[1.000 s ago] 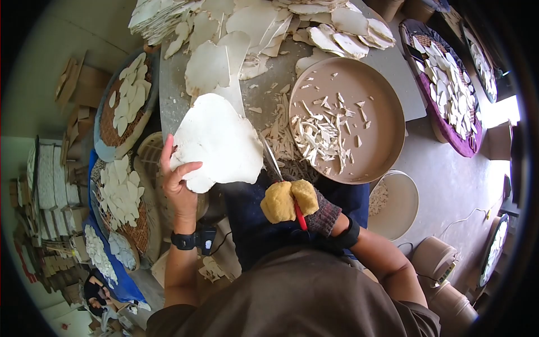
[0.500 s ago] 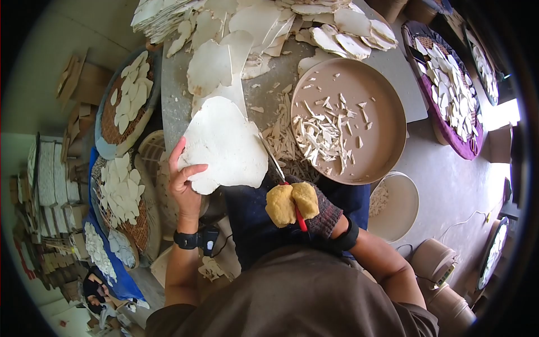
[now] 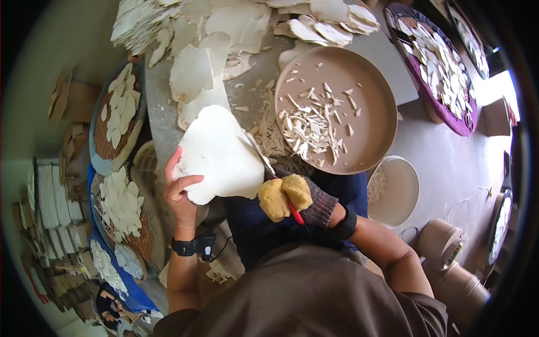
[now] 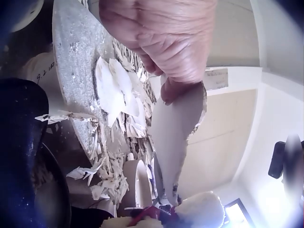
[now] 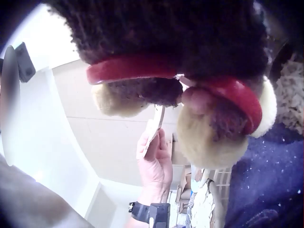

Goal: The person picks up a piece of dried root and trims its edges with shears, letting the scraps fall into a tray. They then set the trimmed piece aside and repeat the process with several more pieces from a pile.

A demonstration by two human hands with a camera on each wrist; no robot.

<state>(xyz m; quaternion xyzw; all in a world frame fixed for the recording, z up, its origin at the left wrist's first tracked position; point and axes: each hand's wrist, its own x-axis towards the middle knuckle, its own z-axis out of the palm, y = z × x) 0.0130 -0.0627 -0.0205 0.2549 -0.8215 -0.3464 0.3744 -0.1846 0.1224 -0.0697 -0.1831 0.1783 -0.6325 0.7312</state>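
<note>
Centrally, the left hand point(image 3: 181, 195) pinches a broad white slice point(image 3: 219, 157) by its lower-left edge, one digit laid across the upper face. To the right, at the centre of the frame, the right hand point(image 3: 318, 204), in a dark knitted glove, grips a pair of scissors point(image 3: 296, 213) with red handles; yellow padding point(image 3: 274, 200) bulges about the grips. The blades meet the slice's right edge — how far they are parted cannot be told.

Just above the slice, more pale slices point(image 3: 191, 73) lie overlapping on a grey table point(image 3: 161, 121), with a tall stack point(image 3: 137, 28) at the upper left. Narrow offcuts point(image 3: 268, 132) are heaped between the slice and a round brown pan point(image 3: 368, 137), right of centre, which holds further white strips point(image 3: 314, 126), mostly in its left half. Below the pan stands a whitish bucket point(image 3: 405, 194) containing small pale fragments.

Farther out, round trays of pale pieces occupy both margins: a blue-rimmed tray point(image 3: 103, 164) at the left, and a purple-draped tray point(image 3: 449, 122) at the upper right. A second person point(image 3: 109, 308) appears small at the lower left, beside a blue cloth point(image 3: 135, 295).
</note>
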